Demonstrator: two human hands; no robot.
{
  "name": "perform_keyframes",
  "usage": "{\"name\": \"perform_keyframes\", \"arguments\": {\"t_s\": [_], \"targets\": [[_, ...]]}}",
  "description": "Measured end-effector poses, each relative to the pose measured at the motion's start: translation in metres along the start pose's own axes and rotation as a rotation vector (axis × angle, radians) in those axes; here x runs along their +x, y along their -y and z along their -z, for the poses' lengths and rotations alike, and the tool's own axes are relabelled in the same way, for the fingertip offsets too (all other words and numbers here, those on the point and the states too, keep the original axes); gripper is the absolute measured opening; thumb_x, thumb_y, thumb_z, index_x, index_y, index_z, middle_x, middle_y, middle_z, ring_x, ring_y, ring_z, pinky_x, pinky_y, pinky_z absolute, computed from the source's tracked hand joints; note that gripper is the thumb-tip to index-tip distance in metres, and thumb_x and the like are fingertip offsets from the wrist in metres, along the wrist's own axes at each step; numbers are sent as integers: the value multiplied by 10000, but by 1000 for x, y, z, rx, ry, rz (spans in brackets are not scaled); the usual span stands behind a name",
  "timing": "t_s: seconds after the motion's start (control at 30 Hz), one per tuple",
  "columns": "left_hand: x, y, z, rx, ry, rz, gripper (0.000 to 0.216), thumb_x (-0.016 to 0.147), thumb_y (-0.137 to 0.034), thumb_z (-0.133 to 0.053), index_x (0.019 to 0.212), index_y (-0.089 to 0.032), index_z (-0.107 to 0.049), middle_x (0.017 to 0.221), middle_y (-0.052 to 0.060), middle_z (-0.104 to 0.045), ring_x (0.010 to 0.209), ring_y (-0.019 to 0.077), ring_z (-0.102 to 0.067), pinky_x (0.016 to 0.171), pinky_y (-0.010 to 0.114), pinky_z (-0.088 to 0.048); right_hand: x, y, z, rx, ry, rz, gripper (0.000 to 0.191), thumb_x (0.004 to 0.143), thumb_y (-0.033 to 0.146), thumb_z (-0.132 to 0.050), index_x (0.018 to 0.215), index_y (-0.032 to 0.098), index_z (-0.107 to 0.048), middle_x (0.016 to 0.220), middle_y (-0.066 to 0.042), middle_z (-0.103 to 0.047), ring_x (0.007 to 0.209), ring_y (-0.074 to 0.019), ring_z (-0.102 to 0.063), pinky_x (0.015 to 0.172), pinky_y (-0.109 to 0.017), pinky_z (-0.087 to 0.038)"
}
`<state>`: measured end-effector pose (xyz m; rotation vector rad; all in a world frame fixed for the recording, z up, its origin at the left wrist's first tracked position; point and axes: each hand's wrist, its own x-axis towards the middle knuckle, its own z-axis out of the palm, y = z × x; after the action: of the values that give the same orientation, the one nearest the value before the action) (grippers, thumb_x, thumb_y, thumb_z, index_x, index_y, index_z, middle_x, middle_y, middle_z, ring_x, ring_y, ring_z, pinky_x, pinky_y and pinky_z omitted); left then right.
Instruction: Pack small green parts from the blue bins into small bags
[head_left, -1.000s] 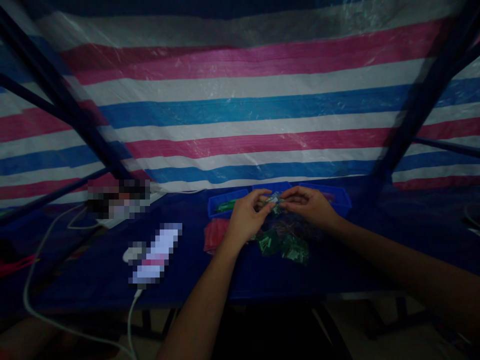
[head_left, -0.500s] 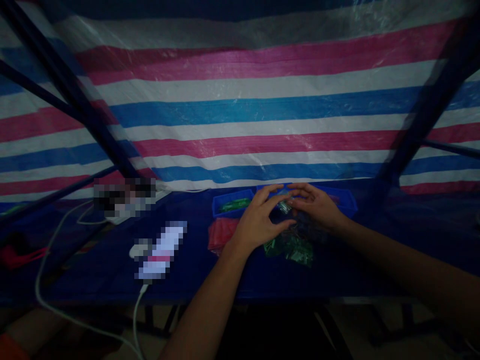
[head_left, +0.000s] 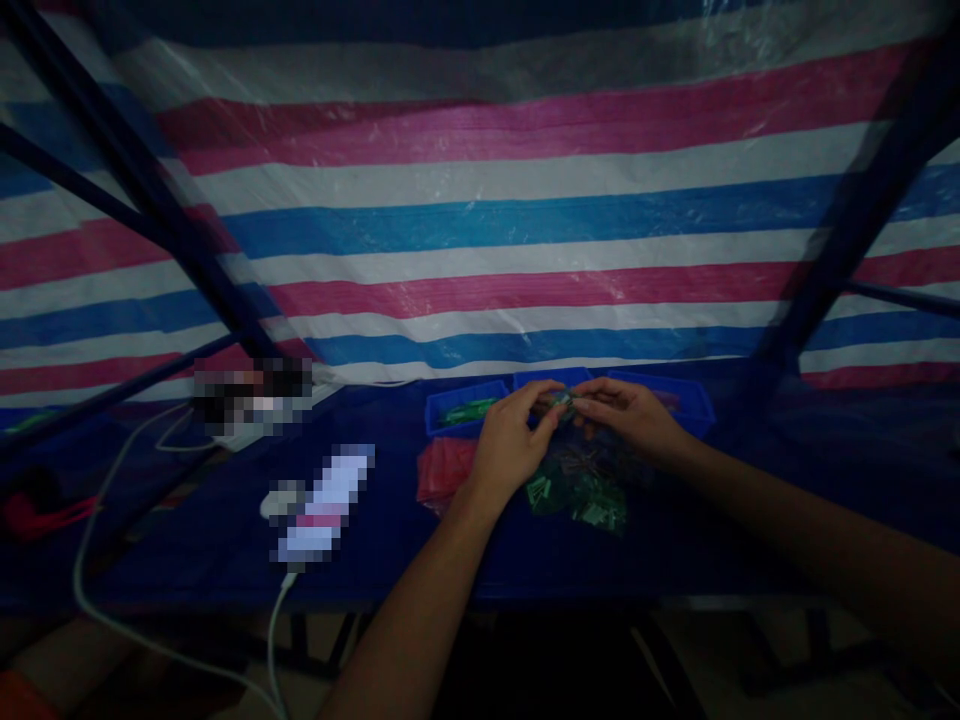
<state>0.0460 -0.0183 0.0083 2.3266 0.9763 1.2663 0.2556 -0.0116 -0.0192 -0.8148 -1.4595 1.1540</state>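
Over the blue table, my left hand (head_left: 514, 440) is closed, its thumb and fingers pinching a small, shiny clear plastic bag (head_left: 564, 398). My right hand (head_left: 626, 412) pinches the same bag from the other side. What the bag contains is too dark and small to make out. Just below the hands lie small clear bags with green pieces (head_left: 600, 503) in them, and a heap of thin brownish pieces (head_left: 581, 460). A stack of red plastic bags (head_left: 444, 470) lies beside my left wrist.
Behind the hands stand a blue bin with green pieces (head_left: 430, 415), a middle blue bin (head_left: 551, 376) and a right blue bin (head_left: 701, 405). A cabled phone (head_left: 326, 505) and a white power strip (head_left: 247, 432) lie left. Striped sheeting (head_left: 525, 220) hangs behind between dark posts.
My left hand's spread fingers and thumb have closed in on the small bag. My right hand has lowered slightly, and the two hands' fingertips are closer together.
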Motion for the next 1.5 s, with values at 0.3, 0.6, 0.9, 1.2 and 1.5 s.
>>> {"name": "perform_keyframes", "arguments": {"t_s": [0.3, 0.6, 0.9, 1.2, 1.5], "targets": [[-1, 1, -1, -41, -5, -12, 365, 991, -299, -634, 1353, -266, -600, 1188, 68, -730, 925, 203, -736, 888, 409, -611, 1, -3, 1, 13, -57, -25, 416, 788, 395, -851, 1145, 244, -699, 796, 16, -697, 633, -122, -606, 553, -244, -473], [-2, 1, -4, 55, 45, -246, 239, 922, -221, -724, 1158, -244, -692, 1299, 73, -660, 1259, 235, -611, 1103, 470, -503, 2, -7, 6, 234, -5, -203, 321, 765, 408, -863, 942, 203, -689, 740, 23, -643, 566, -89, -524, 501, -217, -379], [0, 2, -4, 18, -67, -35, 207, 952, -288, -704, 1153, -238, -695, 1037, 29, -771, 915, 193, -732, 856, 356, -590, -1, 3, 3, -130, -54, -69, 422, 902, 629, -646, 918, 214, -721, 685, 8, -637, 537, -124, -497, 523, -276, -390], [-1, 3, -8, -59, -46, -2, 407, 940, -291, -723, 1324, -258, -594, 1040, 37, -752, 843, 179, -728, 821, 355, -603, -1, 1, 3, -130, -33, 7, 267, 829, 478, -781, 960, 249, -746, 888, -11, -723, 650, -147, -603, 642, -314, -497], [-3, 4, -7, 180, 29, -351, 338, 880, -258, -784, 1203, -269, -686, 1396, 75, -612, 1324, 272, -563, 1098, 536, -488, 1, -5, 6, 200, -103, -81, 447, 780, 387, -851, 1173, 249, -686, 847, 0, -709, 657, -127, -598, 595, -258, -475]]}}
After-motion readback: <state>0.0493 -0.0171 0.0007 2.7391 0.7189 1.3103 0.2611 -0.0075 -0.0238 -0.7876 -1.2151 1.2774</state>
